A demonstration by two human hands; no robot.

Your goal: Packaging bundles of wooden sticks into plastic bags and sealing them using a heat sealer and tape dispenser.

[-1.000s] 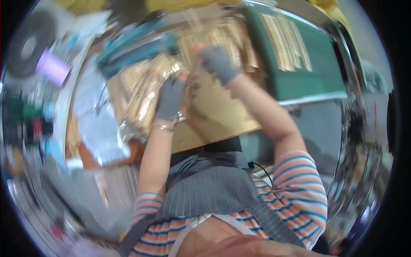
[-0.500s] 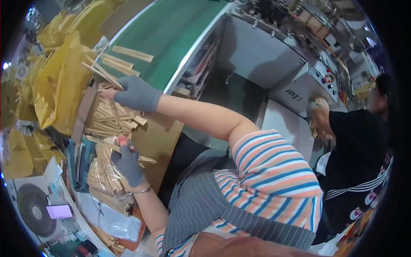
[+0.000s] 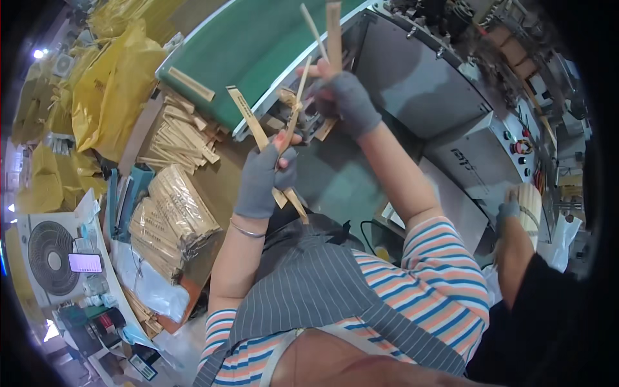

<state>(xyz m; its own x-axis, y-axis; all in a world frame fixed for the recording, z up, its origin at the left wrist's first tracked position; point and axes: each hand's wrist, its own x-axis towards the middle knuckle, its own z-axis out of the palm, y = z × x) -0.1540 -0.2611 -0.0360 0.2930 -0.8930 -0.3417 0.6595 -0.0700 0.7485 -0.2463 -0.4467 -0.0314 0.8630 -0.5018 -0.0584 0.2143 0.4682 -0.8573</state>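
My left hand, in a grey fingerless glove, is closed around a few paper-sleeved chopsticks. Their ends stick out above and below the fist, and a crumpled or torn bit of sleeve shows beside the thumb. To the right and higher up, my right hand, gloved alike and slightly blurred, grips more sleeved chopsticks, which point upward. A thin pale stick stands apart from them at its fingers. A pile of sleeved chopsticks lies on the cardboard-brown worktop to the left.
Clear-wrapped bundles of chopsticks lie nearer, beside a blue-green holder. One sleeve rests on the green conveyor belt. Yellow bags stand far left, a fan below them. At right, a co-worker's hand holds pale sticks near a grey machine.
Both hands have moved right, away from the pile. My right hand has swung across to the conveyor's edge with its chopsticks now upright. The co-worker's hand has moved lower.
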